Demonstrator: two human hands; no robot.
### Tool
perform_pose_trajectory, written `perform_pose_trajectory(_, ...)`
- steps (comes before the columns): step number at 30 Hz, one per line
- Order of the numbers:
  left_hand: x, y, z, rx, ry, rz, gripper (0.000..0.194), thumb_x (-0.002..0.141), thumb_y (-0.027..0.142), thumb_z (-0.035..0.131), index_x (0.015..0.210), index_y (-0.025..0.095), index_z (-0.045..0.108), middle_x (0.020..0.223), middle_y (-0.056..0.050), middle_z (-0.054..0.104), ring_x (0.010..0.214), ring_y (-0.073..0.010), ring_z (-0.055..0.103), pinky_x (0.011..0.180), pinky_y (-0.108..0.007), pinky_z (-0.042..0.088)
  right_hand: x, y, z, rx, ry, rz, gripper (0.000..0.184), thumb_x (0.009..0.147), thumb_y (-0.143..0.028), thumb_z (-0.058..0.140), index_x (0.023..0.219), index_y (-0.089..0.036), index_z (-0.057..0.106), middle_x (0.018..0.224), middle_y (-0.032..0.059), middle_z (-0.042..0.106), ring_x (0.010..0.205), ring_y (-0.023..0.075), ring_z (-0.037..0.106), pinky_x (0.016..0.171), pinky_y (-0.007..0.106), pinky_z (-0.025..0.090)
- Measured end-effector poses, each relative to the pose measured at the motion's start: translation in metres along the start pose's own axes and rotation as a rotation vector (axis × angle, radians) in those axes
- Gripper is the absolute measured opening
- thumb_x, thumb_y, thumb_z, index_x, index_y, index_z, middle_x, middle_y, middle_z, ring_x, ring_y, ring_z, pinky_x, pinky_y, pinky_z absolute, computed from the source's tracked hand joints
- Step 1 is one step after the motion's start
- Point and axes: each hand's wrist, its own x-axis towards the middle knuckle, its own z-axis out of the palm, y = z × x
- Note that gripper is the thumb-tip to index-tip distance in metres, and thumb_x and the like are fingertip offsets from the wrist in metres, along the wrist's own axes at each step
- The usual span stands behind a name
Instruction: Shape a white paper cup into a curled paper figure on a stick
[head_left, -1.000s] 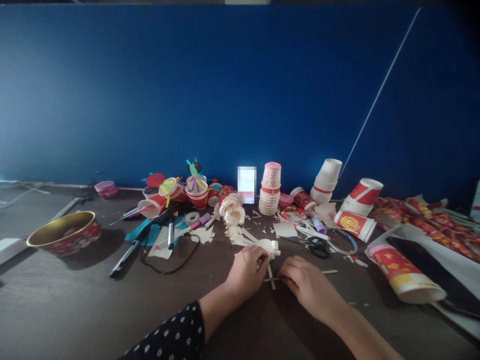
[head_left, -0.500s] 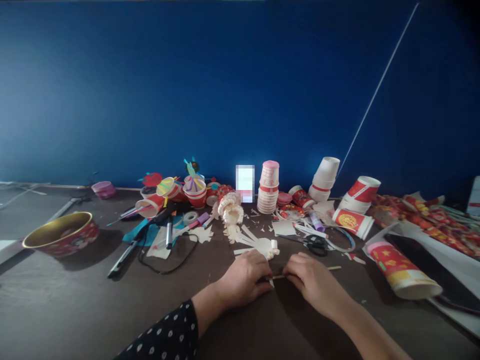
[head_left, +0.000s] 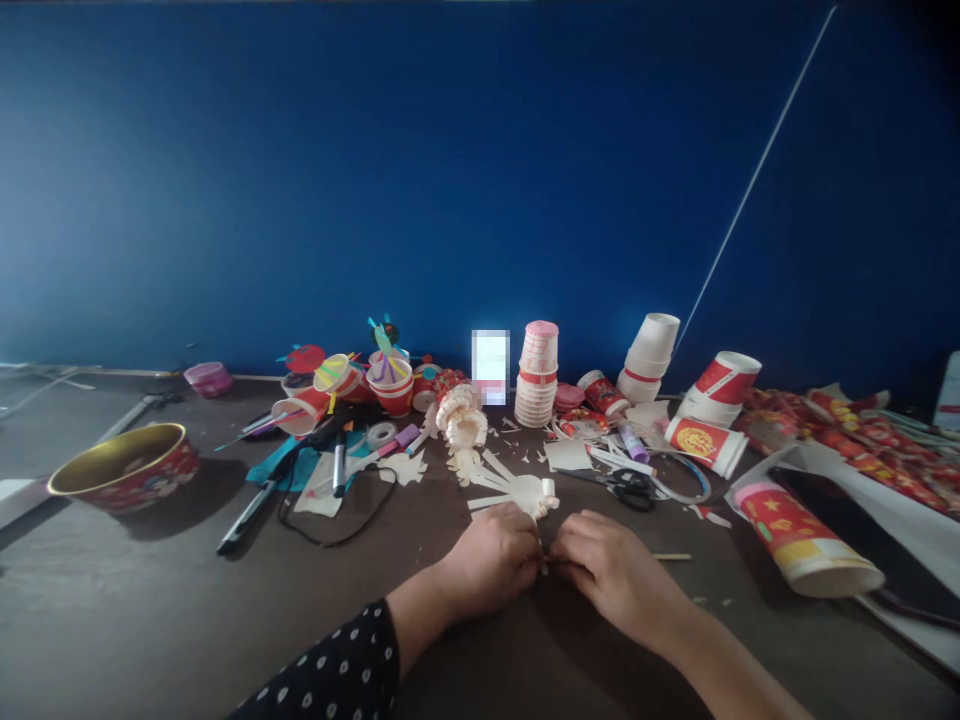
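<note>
Pale stick [head_left: 673,557] has shifted slightly since the earlier frame, its free end a little nearer the person, and the right hand [head_left: 611,560] has closed in on the left hand [head_left: 495,555]. Taking the fringed white paper disc [head_left: 527,490] as landmark, the stick lies on its near side, poking out to the right from under the right hand. That hand's grip is closed, fingers pinched on the stick; the left grip is shut too, on a white strip [head_left: 544,567] (only its end shows, so how the two meet is hidden). If the pinch rolls unevenly, the thin strip could crease or slide off the stick; a knuckle pushed forward might bend the disc, since the left hand sits right against it. Beyond the disc, slightly left, stands a curled paper figure [head_left: 461,425], with a cup stack [head_left: 535,385] behind. Black scissors [head_left: 636,492] lie on the table [head_left: 337,620] to the disc's right, where a swinging stick end could nudge them; farther left of it sits a gold-rimmed bowl [head_left: 124,465].
</note>
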Motion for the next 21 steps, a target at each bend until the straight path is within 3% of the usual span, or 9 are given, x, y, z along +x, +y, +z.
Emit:
perform_pose_trajectory(7,-0.001,-0.002,-0.001,-0.153,0.032,-0.059,0.012,0.061,0.004,0.053,0.064,0.014,0.059,0.072,-0.004,0.061,0.072,-0.0150,0.054,0.067,-0.023,0.042,0.001,0.002,0.012,-0.218,-0.055,-0.092,0.019,0.087,-0.015,0.047,0.075,-0.020,0.061,0.076,0.0001,0.061,0.073,0.0145,0.049,0.068,0.028,0.031)
perform_pose_trajectory(16,-0.001,-0.004,0.000,-0.175,0.045,-0.015,0.015,0.064,0.003,0.052,0.066,0.015,0.061,0.076,-0.003,0.064,0.075,-0.0154,0.055,0.071,-0.024,0.042,0.007,-0.004,0.013,-0.396,-0.059,-0.215,0.017,0.083,-0.013,0.046,0.072,-0.017,0.059,0.072,0.0040,0.060,0.067,0.0159,0.047,0.064,0.031,0.028)
perform_pose_trajectory(21,-0.001,-0.004,-0.003,-0.153,0.012,-0.028,0.014,0.063,0.003,0.051,0.064,0.014,0.060,0.073,-0.004,0.064,0.072,-0.0151,0.055,0.069,-0.024,0.043,0.006,-0.004,0.014,-0.385,-0.052,-0.224,0.018,0.083,-0.013,0.045,0.074,-0.017,0.059,0.073,0.0044,0.060,0.068,0.0159,0.047,0.065,0.031,0.028)
